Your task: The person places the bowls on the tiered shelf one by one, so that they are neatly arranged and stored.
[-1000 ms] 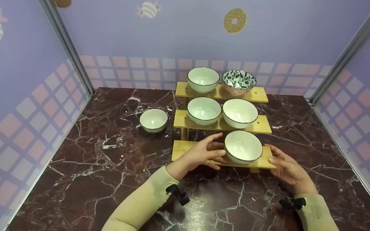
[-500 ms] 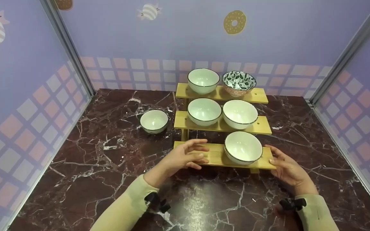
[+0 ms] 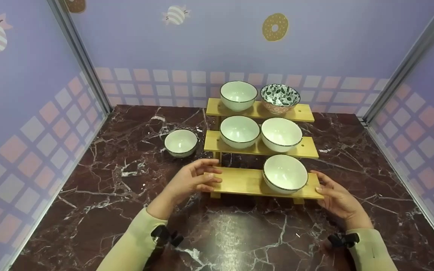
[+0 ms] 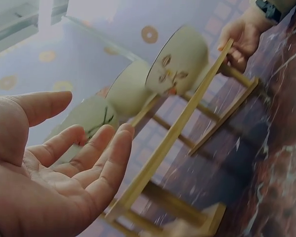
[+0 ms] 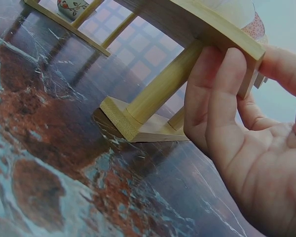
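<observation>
A three-tier wooden rack (image 3: 239, 181) stands on the dark marbled table. My right hand (image 3: 339, 197) grips the right end of its lowest board; in the right wrist view its fingers (image 5: 227, 84) curl under the board's edge. My left hand (image 3: 190, 180) is at the left end of that board with loosely bent fingers and holds nothing. Whether it touches the board is unclear. A white bowl (image 3: 285, 174) sits on the lowest board, towards the right. In the left wrist view this bowl (image 4: 180, 61) shows a leaf-and-flower pattern outside.
Two white bowls, left (image 3: 239, 131) and right (image 3: 281, 134), are on the middle tier. The top tier bears a white bowl (image 3: 239, 96) and a green-leaf patterned bowl (image 3: 280, 98). Left of the rack, a smaller bowl (image 3: 181, 143) stands on the table (image 3: 126, 210). Panels enclose the back and sides.
My left hand has left the side of the lowest bowl and moved left along the board to its left end. The right hand has kept its grip; the bowls have stayed put.
</observation>
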Action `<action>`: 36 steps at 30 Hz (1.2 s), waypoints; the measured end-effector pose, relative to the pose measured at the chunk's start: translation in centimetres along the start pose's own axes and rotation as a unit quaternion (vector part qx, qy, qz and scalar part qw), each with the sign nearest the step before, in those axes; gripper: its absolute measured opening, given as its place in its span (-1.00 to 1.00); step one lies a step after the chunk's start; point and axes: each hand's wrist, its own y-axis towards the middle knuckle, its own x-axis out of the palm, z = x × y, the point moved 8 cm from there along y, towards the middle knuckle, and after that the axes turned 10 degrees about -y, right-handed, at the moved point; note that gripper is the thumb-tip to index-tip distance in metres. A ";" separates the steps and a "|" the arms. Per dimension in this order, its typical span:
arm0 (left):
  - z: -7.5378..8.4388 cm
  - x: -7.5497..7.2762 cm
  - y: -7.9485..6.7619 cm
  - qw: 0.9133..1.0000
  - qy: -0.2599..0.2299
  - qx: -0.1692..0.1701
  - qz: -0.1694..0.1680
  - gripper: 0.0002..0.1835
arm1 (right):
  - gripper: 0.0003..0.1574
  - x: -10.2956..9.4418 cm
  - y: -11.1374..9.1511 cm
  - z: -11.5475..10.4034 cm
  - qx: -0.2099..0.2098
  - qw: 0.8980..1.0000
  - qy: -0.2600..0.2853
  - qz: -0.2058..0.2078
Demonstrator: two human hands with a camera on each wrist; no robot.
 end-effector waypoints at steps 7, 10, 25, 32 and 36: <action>0.6 -4.2 -0.5 0.996 0.001 0.024 0.084 -0.39 | -0.29 0.0 0.0 0.1 0.002 1.000 0.001 0.000; 0.5 -6.2 -0.6 0.990 -0.002 0.026 0.142 -0.36 | -0.30 -0.1 0.0 0.1 0.003 1.000 0.003 0.000; 0.0 -12.4 -1.2 0.939 0.008 0.078 0.334 -0.29 | -0.30 -0.1 0.1 0.0 0.000 1.000 0.005 0.000; -0.3 -14.6 -0.7 0.919 0.056 0.071 0.385 -0.19 | -0.31 -0.1 0.1 0.0 -0.004 1.000 0.002 -0.001; -0.9 -15.6 0.0 0.919 0.060 0.060 0.385 -0.15 | -0.30 0.0 0.1 0.0 -0.013 1.000 0.006 -0.007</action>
